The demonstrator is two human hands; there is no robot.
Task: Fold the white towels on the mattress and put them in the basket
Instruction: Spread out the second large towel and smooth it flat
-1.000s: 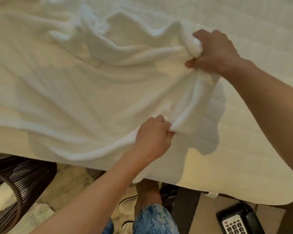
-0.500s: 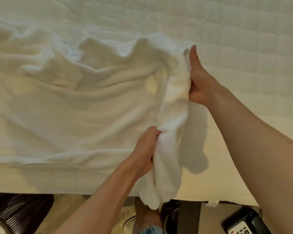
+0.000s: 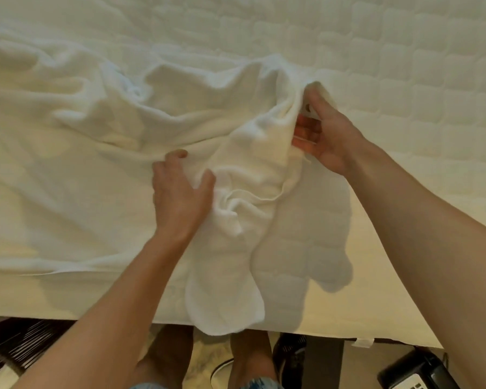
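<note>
Change since a second ago: left hand (image 3: 180,192) has let go of the towel's (image 3: 157,130) near corner and now presses flat on the cloth, fingers apart. Right hand (image 3: 324,136) has shifted to pinch the bunched right edge, clamped on it. That edge has gone from stretched to gathered, so no clean fold yet; probably regripping. Towel lies rumpled across the mattress (image 3: 404,66), one tongue hanging over the near edge. Thick soft terry on a quilted square-stitched surface. Dark ribbed basket (image 3: 17,346) on the floor, near-left corner.
</note>
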